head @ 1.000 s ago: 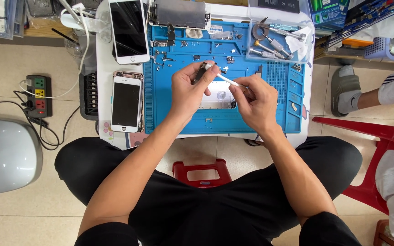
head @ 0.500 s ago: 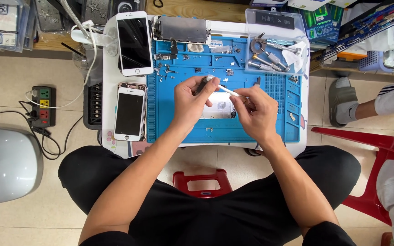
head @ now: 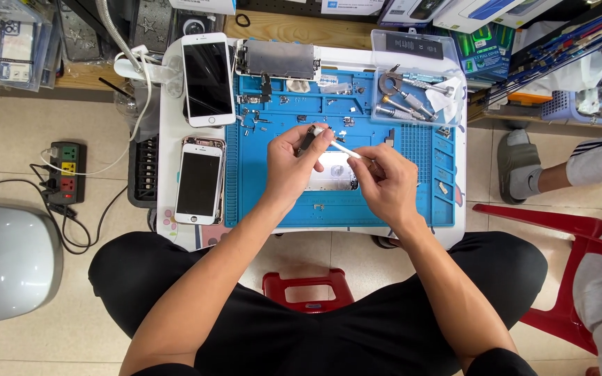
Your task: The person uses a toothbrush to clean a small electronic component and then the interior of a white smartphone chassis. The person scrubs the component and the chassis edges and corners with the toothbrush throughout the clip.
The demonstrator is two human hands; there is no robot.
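My left hand [head: 292,166] pinches a small dark part [head: 307,139] over the blue work mat [head: 273,202]. My right hand [head: 384,179] grips a thin white tool [head: 341,147] whose tip meets that part. Under both hands lies an opened silver phone housing [head: 332,174], partly hidden. Several tiny screws and parts are scattered on the mat above my hands.
Two white phones [head: 207,78] [head: 198,182] lie left of the mat, a removed screen assembly [head: 278,59] at its top. A clear tray of tools [head: 416,94] sits top right. A power strip [head: 64,170] lies on the floor left; another person's leg and red chair [head: 559,244] are right.
The view has shifted so the table sits lower in frame. Both hands stay together over the phone housing, the white tool still at the dark part.
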